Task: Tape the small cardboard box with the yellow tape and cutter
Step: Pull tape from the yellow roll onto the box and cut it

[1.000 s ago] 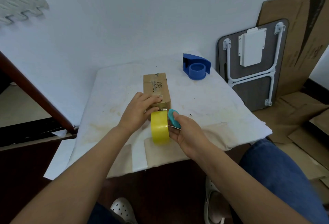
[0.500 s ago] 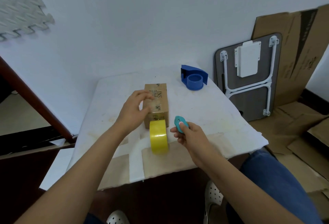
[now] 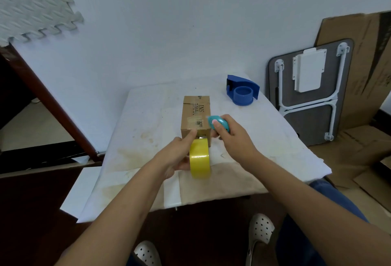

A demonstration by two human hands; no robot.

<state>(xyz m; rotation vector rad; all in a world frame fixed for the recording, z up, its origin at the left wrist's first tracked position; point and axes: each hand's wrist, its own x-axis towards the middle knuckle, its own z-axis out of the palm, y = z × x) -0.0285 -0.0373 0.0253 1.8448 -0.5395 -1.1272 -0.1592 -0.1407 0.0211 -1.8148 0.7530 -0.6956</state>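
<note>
A small brown cardboard box [image 3: 195,115] lies lengthwise on the white-covered table [image 3: 152,117]. A yellow tape roll [image 3: 200,159] stands on edge right in front of the box's near end. My left hand [image 3: 178,155] holds the roll from its left side, with the forefinger stretched up against the box's near face. My right hand [image 3: 231,136] grips a small teal cutter [image 3: 219,123] beside the box's right near corner, thumb on top of it.
A blue tape dispenser [image 3: 242,92] sits at the table's far right. A folded table [image 3: 311,90] and cardboard sheets [image 3: 364,58] lean on the wall to the right. My legs and white shoes [image 3: 261,228] are below the table edge.
My left hand left the box top and took hold of the tape roll. My right hand carried the cutter up to the box's right near corner.
</note>
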